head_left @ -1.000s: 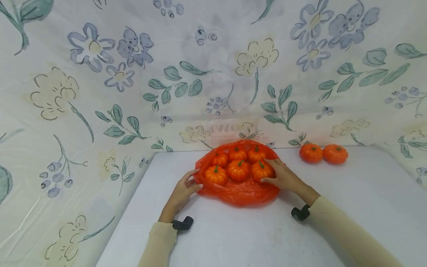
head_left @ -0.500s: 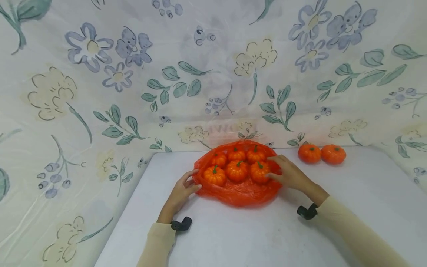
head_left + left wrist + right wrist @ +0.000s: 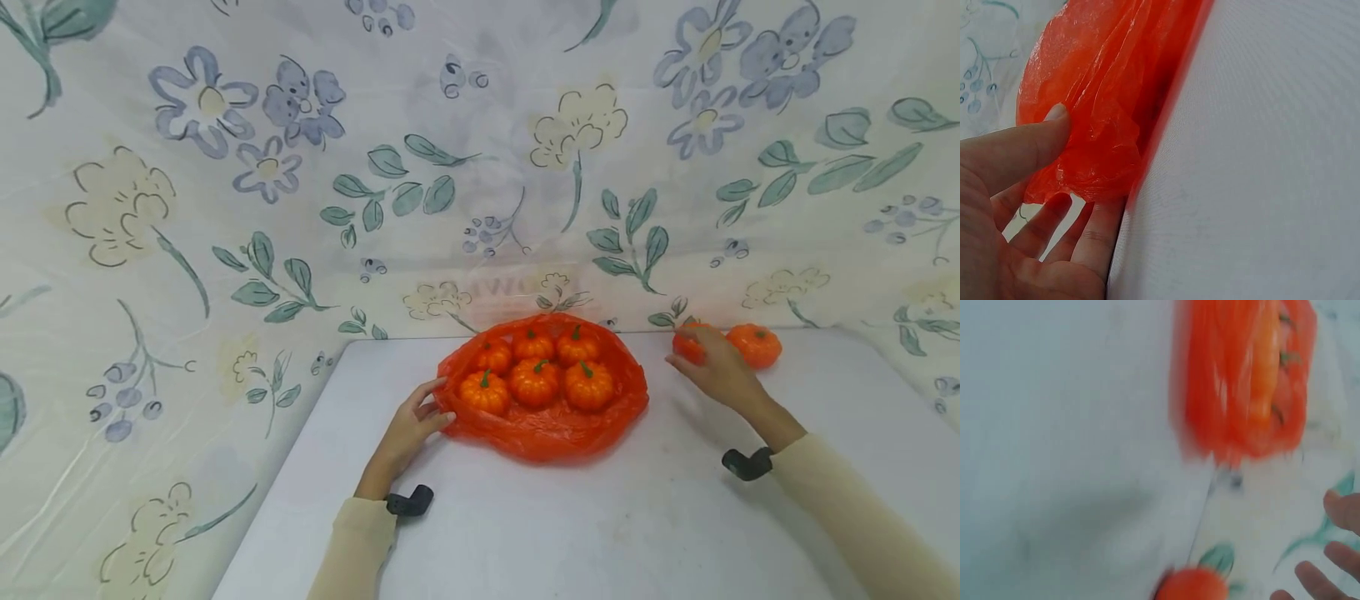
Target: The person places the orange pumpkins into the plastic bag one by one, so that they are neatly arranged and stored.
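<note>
A red plastic bag [image 3: 555,433] lies spread wide at the mouth on the white table, with several small orange pumpkins [image 3: 535,382] with green stems inside. My left hand [image 3: 405,425] holds the bag's left side; in the left wrist view the thumb [image 3: 1041,137] lies in front of the plastic and the fingertips are partly behind it. Two more pumpkins sit side by side at the back right. My right hand [image 3: 720,371] hovers over the left one [image 3: 688,346], partly hiding it, its fingers spread and holding nothing. The other pumpkin [image 3: 756,346] stands just beyond.
The white table [image 3: 555,533] meets a wall hung with a floral-printed sheet [image 3: 480,183] along its back edge. Each wrist wears a black camera mount, one on the left [image 3: 411,500] and one on the right [image 3: 747,464].
My right hand has let go of a pumpkin in the bag, left the bag's right side, and moved right to the two loose pumpkins. My left hand has stayed at the bag.
</note>
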`<action>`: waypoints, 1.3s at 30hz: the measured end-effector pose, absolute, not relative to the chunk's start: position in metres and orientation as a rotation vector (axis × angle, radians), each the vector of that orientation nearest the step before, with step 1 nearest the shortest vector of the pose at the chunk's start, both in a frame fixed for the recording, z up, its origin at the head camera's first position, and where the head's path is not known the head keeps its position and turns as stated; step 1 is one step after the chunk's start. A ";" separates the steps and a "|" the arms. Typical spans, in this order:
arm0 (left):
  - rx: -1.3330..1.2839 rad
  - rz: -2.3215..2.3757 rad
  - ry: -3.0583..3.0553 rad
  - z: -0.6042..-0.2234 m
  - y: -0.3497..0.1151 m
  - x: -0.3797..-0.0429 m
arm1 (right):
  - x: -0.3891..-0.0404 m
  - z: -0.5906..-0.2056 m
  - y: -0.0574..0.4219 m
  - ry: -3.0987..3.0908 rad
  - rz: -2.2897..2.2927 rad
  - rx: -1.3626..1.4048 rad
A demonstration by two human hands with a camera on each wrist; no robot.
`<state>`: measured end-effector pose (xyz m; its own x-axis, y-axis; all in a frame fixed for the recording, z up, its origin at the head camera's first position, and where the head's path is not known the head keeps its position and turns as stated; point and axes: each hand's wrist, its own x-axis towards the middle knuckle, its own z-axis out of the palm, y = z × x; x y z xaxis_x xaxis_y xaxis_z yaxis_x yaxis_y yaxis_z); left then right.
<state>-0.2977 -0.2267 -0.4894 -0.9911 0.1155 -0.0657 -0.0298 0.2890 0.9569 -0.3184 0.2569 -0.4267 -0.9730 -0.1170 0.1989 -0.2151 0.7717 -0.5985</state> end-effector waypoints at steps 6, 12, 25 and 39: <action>0.094 1.798 2.428 -0.490 -0.226 -0.299 | -0.327 -0.425 0.298 -2.792 0.954 -0.016; 0.094 1.797 2.435 -0.490 -0.227 -0.299 | -0.333 -0.429 0.332 -2.773 1.037 -0.178; 0.083 1.797 2.441 -0.491 -0.226 -0.299 | -0.347 -0.443 0.363 -2.843 1.291 -0.382; 0.067 1.796 2.438 -0.487 -0.225 -0.296 | -0.355 -0.462 0.369 -2.901 1.339 -0.453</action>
<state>-0.2956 -0.2254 -0.4875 -0.9927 0.1021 -0.0647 -0.0316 0.2978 0.9541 -0.3545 0.3693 -0.4618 -0.9570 0.2165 -0.1932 0.2875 0.6172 -0.7324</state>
